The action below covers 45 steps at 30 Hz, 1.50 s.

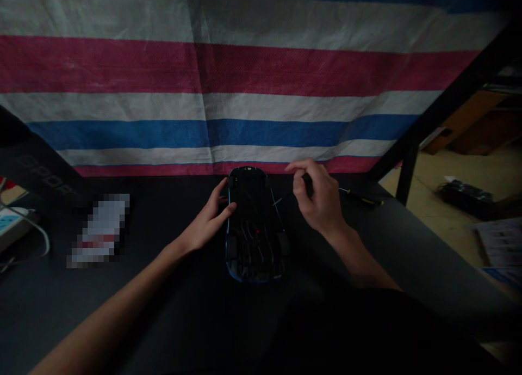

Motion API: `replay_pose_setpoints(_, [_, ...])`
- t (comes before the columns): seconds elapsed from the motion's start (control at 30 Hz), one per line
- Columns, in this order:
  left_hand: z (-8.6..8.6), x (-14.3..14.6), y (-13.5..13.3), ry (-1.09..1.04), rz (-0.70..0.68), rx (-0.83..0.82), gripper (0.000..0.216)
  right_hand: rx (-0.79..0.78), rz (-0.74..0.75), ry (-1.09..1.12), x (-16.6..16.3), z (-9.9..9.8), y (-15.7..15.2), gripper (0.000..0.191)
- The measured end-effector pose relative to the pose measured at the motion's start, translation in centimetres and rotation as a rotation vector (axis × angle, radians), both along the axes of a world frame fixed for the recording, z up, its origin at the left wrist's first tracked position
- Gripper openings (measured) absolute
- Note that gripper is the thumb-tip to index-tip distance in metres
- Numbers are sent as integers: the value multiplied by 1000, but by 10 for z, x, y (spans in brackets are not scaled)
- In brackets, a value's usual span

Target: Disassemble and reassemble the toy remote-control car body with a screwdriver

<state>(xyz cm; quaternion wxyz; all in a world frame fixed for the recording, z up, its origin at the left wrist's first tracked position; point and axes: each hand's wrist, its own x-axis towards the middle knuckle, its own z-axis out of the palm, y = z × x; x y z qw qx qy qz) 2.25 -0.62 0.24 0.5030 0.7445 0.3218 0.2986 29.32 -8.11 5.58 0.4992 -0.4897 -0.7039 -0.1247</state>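
Note:
A toy car (255, 222) lies upside down on the dark table, its black underside and wheels facing up and a blue edge of body showing. My left hand (212, 214) grips its left side, thumb over the edge of the underside and fingers along the flank. In my right hand (318, 195), closed fingers hold a screwdriver (282, 200) with a dark handle. Its thin shaft points left, with the tip near the car's right edge; whether it touches is unclear. Just right of this hand lies another screwdriver (362, 198) with a black and yellow handle.
A striped woven sheet (244, 70) hangs behind the black table (171, 320). To the left are a blurred-out pale packet (104, 228) and a white power strip (16, 225) with a cable. Black frame bars (403, 171) rise at the right edge.

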Motion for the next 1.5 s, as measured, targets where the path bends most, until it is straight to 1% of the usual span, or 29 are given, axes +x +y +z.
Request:
replay_pose_setpoints(0.07, [1,0,-1,6,2,-5,84,-3,-41,-10,0,0,0,11])
replay_pose_setpoints(0.17, [1,0,0,19,10,-6,85,-26,-91,43,0,-2,1,12])
replay_pose_setpoints(0.23, [1,0,0,18,16,0,85,-30,-61,58,0,-3,4,7])
replay_pose_setpoints(0.33, [0,0,1,18,23,9,83,-20,4,39,0,-3,5,20])
replay_pose_setpoints(0.37, [0,0,1,21,21,9,83,-23,11,26,0,-3,5,21])
replay_pose_setpoints(0.47, [1,-1,0,22,10,5,83,-47,-36,15,0,-1,3,10])
replay_pose_setpoints(0.57, [1,-2,0,25,3,14,83,-53,-76,55,0,0,2,12])
replay_pose_setpoints(0.63, [1,-2,0,31,5,17,82,-45,-34,52,1,1,2,12])
replay_pose_setpoints(0.73, [2,-1,-1,27,6,9,83,-42,38,7,1,2,-1,20])
replay_pose_setpoints(0.77, [3,-1,-2,23,5,4,84,-50,34,-5,2,3,-1,21])
replay_pose_setpoints(0.83, [4,0,-2,18,1,-12,85,-66,-20,-2,2,3,-2,21])
replay_pose_setpoints(0.93, [5,1,-2,14,-2,-15,84,-60,-79,44,3,3,-1,16])
replay_pose_setpoints(1.1, [5,0,-2,2,-6,-9,84,-47,2,-30,3,5,-2,21])
replay_pose_setpoints(1.23, [7,1,-3,19,-3,-3,82,-75,-82,11,4,4,-2,17])
replay_pose_setpoints(1.3, [7,1,-4,27,11,3,82,-52,-70,21,3,2,0,14])
replay_pose_setpoints(1.4, [4,1,-3,28,16,0,82,-27,-18,-18,2,1,1,19])
replay_pose_setpoints(1.5, [1,-2,2,34,-12,25,80,-16,-59,-5,0,1,0,14])
